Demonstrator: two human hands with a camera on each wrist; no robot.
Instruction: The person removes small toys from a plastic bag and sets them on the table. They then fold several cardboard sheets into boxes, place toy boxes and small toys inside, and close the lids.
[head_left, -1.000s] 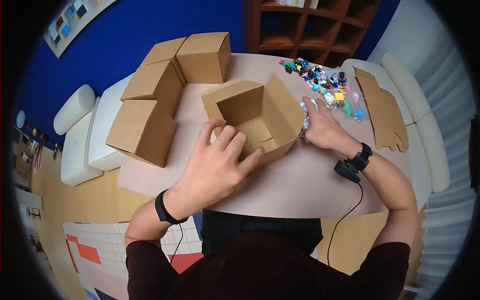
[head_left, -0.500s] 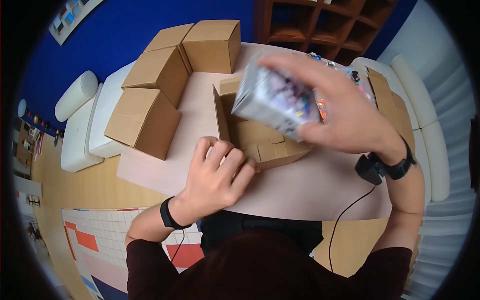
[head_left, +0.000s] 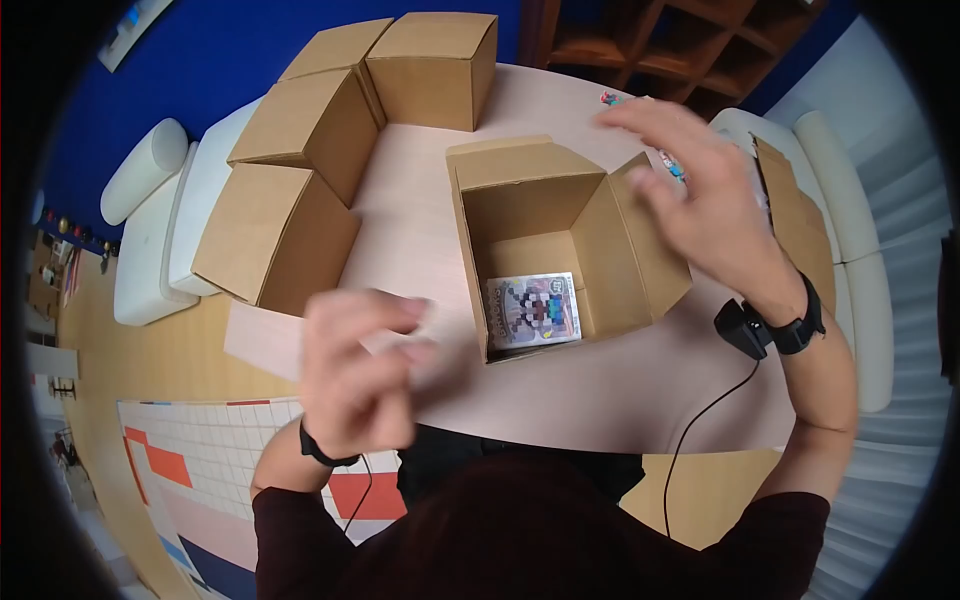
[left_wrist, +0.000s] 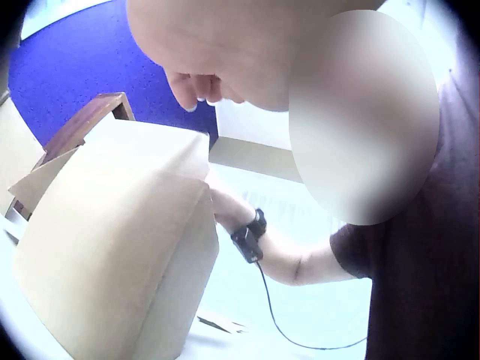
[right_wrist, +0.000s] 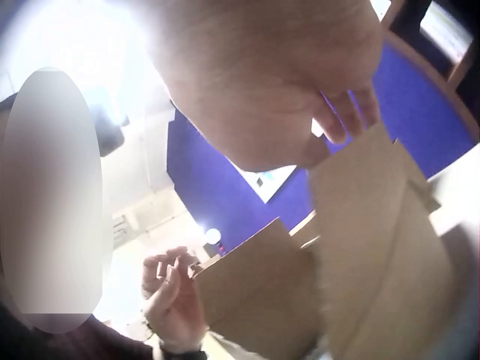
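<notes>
So here's what we've got: an open cardboard box (head_left: 540, 210) sits on the pinkish desk (head_left: 415, 180), flaps up, and down inside it is a small printed box (head_left: 533, 308), picture side facing up, tucked toward the near-left corner. It's silvery with blocky cartoon-looking art; the lettering is too small for us to read.

Both hands are clear of the printed box. Our left hand (head_left: 360, 375) is up just left of the open box, pretty blurry, with its fingers loosely bent and nothing in them that we can see. Our right hand (head_left: 700, 195) is over by the right-hand flap (head_left: 650, 235), fingers well apart from the thumb and empty. Whether it's brushing that flap, we honestly can't tell, even from the right wrist view. There's a black wrist camera (head_left: 742, 328) strapped on that side, cable trailing down.

Around the desk: four closed cardboard boxes (head_left: 433, 90) bunched together at the far left, some little colourful toys (head_left: 672, 165) peeking out behind our right hand, and a flattened piece of cardboard (head_left: 795, 215) along the right, next to a white sofa (head_left: 850, 190). A brown wooden shelf (head_left: 590, 73) stands behind it all.
</notes>
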